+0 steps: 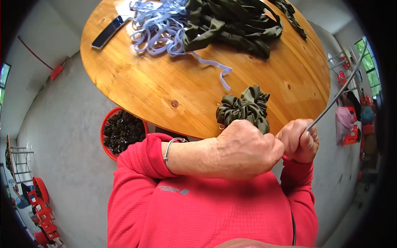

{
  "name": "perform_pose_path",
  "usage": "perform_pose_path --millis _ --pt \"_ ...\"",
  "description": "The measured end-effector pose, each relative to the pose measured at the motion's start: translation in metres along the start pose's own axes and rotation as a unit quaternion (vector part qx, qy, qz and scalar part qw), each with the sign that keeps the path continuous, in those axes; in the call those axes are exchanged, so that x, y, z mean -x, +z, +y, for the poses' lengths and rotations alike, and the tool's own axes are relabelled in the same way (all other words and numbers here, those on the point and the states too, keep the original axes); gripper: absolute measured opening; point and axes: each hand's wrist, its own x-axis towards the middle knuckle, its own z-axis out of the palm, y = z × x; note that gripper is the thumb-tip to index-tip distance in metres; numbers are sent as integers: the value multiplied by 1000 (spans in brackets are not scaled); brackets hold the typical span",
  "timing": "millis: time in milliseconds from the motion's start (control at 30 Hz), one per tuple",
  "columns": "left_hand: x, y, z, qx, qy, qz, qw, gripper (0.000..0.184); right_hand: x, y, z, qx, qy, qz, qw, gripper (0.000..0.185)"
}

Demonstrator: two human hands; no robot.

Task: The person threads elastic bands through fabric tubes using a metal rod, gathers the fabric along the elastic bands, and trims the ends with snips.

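Observation:
A gathered bundle of dark green fabric (244,108) lies at the table's near edge, ruffled into folds. My left hand (248,149), with a metal bangle at the wrist, is closed right against the bundle's lower side, with the fabric coming out from behind its fingers. Beside it, my right hand (298,140) is closed round a thin grey rod (337,96) that slants up to the right. The two hands touch or nearly touch. Whatever lies between their fingers is hidden.
On the round wooden table (144,80) are light blue elastic strips (159,31), a phone (107,32), and loose dark green fabric (235,25). A red basin (103,138) of dark pieces stands below the left edge. Red stools (43,215) are at far left.

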Motion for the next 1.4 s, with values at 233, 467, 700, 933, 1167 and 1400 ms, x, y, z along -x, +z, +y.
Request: perform_pose_path --millis 233,467,700,933,1167,1400 --pt "-2 9 -12 -18 70 -32 997 12 15 3 0 81 14 41 996 41" --pt "-33 -1 -74 -25 92 37 995 10 -33 -23 5 157 -94 99 978 39" --pt "-87 -54 -105 68 67 34 995 22 -92 -43 -31 75 -115 102 985 36" --pt "-95 -70 -99 205 5 -25 978 20 -99 -36 -46 11 -133 86 987 34" --pt "-58 -62 -76 178 5 -142 974 12 -65 -18 -13 112 -61 26 991 33" --pt "-12 -67 -50 77 7 -270 960 17 -32 5 27 -60 86 -77 992 38"
